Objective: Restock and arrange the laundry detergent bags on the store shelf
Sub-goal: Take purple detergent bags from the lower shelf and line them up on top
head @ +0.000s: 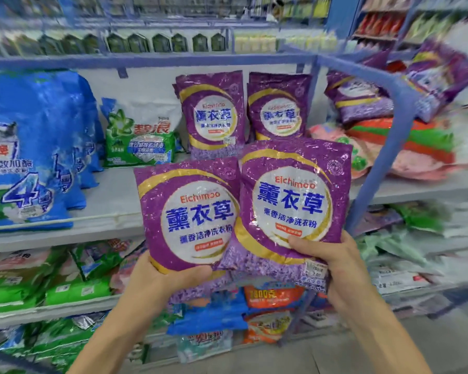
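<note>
The person stands facing the shelf (114, 211) with a purple detergent bag in each hand. The left hand (170, 276) grips the bottom edge of the left bag (189, 211), thumb across the front, and the right hand (327, 257) grips the lower corner of the right bag (289, 195) the same way; the right bag overlaps the left one a little at the inner edge. Both are held upright in the air in front of the shelf, not yet resting on it. Behind them two more purple bags (211, 114) already stand side by side against the back panel, so part of the row looks stocked. There is bare shelf in front of that pair, and I would guess the two in hand are meant to go there. To the left sit a green and white bag (141, 136) and big blue bags (33, 152). Off to the right, more purple bags (362, 101) lie heaped and tilted on other packs, so tidying there looks still to do.
</note>
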Action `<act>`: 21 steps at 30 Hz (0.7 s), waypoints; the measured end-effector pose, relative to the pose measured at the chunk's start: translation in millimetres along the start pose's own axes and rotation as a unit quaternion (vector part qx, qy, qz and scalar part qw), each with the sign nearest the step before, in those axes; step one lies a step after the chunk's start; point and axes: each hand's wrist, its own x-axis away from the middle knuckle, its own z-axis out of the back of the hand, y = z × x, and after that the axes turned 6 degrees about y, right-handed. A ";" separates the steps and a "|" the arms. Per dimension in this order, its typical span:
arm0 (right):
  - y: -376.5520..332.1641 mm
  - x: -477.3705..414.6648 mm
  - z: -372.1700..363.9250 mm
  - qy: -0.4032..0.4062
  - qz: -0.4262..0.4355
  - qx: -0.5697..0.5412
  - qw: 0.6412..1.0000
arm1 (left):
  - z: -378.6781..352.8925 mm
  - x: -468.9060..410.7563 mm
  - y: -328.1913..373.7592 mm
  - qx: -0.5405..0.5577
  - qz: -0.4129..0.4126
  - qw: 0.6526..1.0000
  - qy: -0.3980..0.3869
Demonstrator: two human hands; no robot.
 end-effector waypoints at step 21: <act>-96.7 -217.6 -23.5 0.024 0.123 0.058 0.990 | -41.7 -245.5 61.4 0.117 0.020 0.993 0.019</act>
